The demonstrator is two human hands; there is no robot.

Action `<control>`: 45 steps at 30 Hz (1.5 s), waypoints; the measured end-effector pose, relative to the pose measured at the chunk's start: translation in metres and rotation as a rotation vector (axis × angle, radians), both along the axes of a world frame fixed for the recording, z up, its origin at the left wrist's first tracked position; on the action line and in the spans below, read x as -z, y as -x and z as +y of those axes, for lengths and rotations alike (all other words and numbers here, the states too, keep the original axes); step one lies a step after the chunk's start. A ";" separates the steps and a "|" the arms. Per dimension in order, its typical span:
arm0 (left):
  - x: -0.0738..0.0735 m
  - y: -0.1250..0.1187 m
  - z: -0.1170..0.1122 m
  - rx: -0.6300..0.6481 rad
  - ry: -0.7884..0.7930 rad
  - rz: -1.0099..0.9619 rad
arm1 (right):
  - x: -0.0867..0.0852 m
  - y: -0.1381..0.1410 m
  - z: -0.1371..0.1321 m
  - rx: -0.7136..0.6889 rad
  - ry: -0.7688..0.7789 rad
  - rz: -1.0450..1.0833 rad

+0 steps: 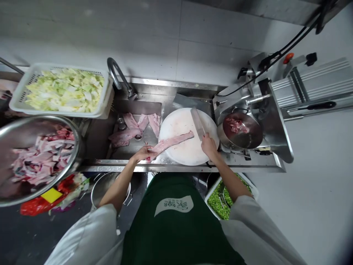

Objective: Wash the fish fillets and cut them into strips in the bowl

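A long strip of raw fish fillet (176, 140) lies across the round white cutting board (179, 121), its near left end hanging past the board's edge. My left hand (142, 154) is closed on that end. In my right hand (209, 146) is a cleaver (198, 122), gripped by its handle, its broad blade over the right part of the board, just beyond the strip's far tip. Several more fillet pieces (132, 133) lie in the steel sink (150, 108) to the left of the board.
At left stand a steel bowl of cut fish (44, 154) and a white basket of chopped cabbage (66, 90). A faucet (121, 79) arches over the sink. On the right, a steel pot (227, 138) holds meat scraps beside a slicing machine (275, 121). A basket of chopped greens (215, 198) sits below.
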State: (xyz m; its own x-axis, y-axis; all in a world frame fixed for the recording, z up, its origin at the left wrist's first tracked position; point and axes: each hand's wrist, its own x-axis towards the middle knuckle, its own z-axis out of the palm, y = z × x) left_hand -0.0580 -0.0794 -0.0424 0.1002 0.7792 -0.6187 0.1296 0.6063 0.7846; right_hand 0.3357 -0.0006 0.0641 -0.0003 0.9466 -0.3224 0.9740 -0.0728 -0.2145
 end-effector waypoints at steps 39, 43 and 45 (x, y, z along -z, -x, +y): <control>0.010 -0.009 -0.033 -0.283 -0.030 -0.213 | 0.003 0.099 -0.002 -0.115 -0.067 0.101; 0.012 -0.006 -0.036 -0.309 -0.031 -0.222 | 0.021 0.122 -0.018 -0.095 0.039 0.088; 0.012 -0.003 -0.038 -0.316 -0.027 -0.219 | 0.036 0.123 -0.020 -0.101 0.158 0.067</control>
